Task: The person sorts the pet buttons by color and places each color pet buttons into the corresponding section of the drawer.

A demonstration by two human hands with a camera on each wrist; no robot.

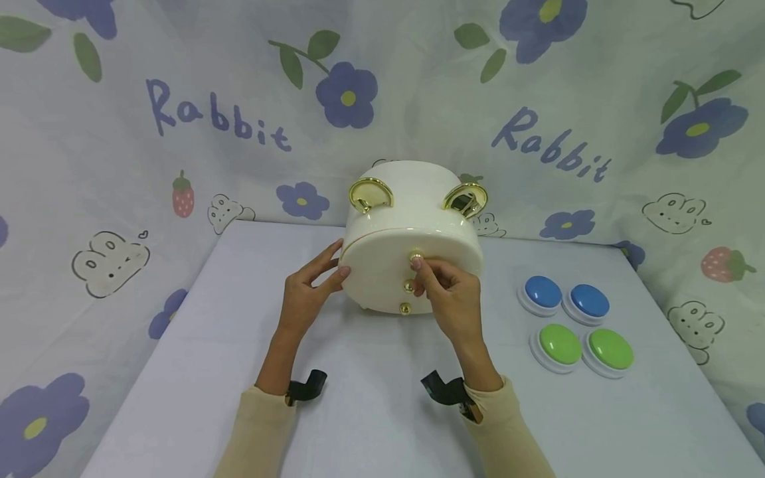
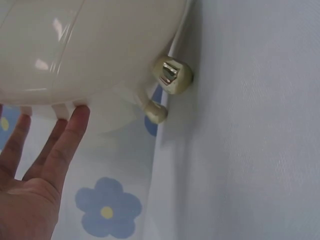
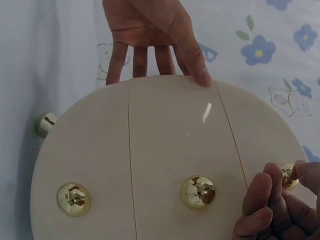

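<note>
A glossy cream-white drawer box with two gold ear shapes on top stands toward the back of the table. Thin seams in the right wrist view divide its front into three drawers, each with a round gold knob. My right hand pinches the top knob between thumb and finger. The middle knob and bottom knob are untouched. My left hand steadies the box's left side, fingers stretched along the wall and thumb at the front edge. Small gold-tipped feet show under the box.
Right of the box sit two blue domed buttons on white bases, with two green ones in front of them. A white cloth covers the table. Behind hangs a fabric backdrop with flowers and rabbits.
</note>
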